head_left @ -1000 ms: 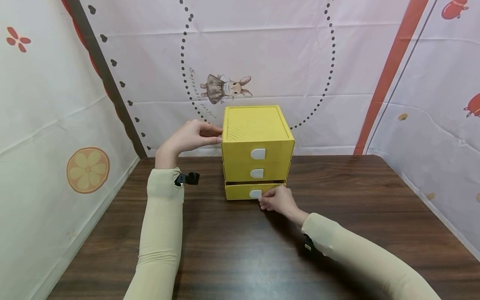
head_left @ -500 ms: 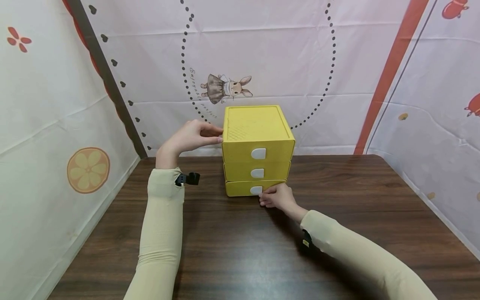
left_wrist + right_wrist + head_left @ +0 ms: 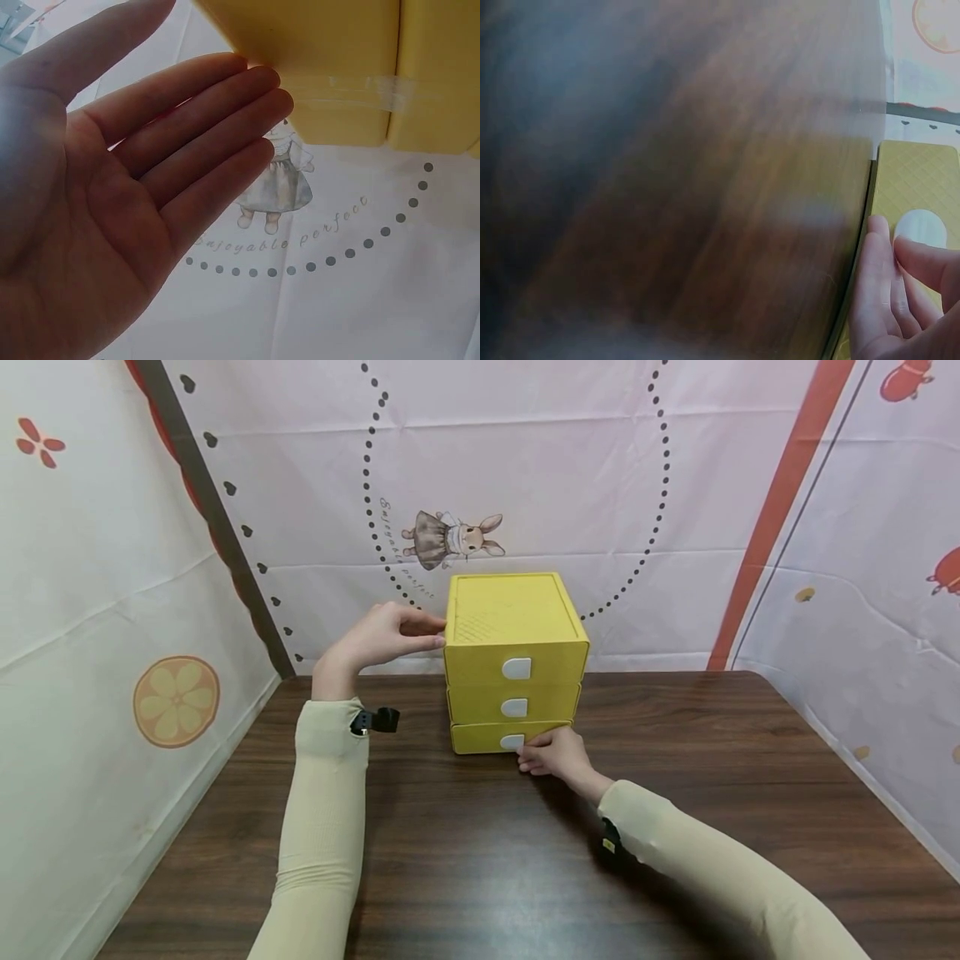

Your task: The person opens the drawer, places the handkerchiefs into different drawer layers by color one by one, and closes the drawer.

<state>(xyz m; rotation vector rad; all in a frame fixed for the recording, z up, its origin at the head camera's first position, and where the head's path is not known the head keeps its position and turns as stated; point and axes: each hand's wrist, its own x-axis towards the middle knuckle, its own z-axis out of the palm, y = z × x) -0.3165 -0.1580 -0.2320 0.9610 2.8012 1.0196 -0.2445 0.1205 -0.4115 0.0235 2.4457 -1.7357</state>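
A yellow cabinet [image 3: 517, 610] with three stacked drawers stands on the table, each drawer front bearing a white handle. All three fronts sit flush in the head view. My right hand [image 3: 555, 755] is at the bottom drawer [image 3: 476, 739], its thumb and fingers pinching the edge of the white handle [image 3: 922, 229]. The right wrist view has the thumb against that handle and the other fingers low beside it. My left hand [image 3: 386, 632] touches the cabinet's left side near the top with fairly straight fingers; its palm [image 3: 97, 202] holds nothing.
The dark wooden table [image 3: 450, 860] spreads out in front and to both sides. Behind the cabinet hangs a pale printed cloth [image 3: 525, 468] with a rabbit figure [image 3: 453, 537]. More cloth lines both side walls.
The bottom drawer, slightly pulled out one second ago, has moved back in until flush, with the right hand following it. The left hand stays at the cabinet's side.
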